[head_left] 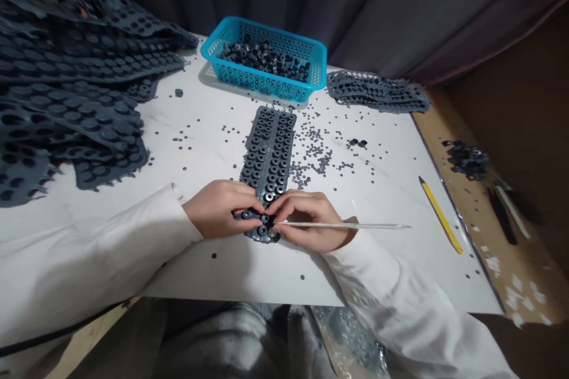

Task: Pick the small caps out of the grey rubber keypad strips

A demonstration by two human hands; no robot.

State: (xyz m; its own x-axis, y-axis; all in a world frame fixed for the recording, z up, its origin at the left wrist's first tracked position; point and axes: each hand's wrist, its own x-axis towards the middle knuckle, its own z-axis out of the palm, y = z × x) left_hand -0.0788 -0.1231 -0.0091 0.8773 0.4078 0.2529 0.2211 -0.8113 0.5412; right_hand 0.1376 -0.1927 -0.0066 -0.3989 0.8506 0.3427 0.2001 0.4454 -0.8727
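A long dark rubber strip (269, 154) studded with rows of small rings lies lengthwise on the white table (213, 142). My left hand (220, 208) rests on the table with its fingers pinched on the strip's near end. My right hand (306, 220) meets it from the other side. Its fingers are closed round a thin metal rod (347, 225), which sticks out to the right while its tip sits at the strip. Both arms wear white sleeves.
A blue basket (267, 80) of loose rubber rings stands behind the strip. Piles of punched rubber sheets lie at far left (71, 89) and back right (377, 92). Small punched discs (313, 154) are scattered about. A yellow pencil (440, 213) lies near the table's right edge.
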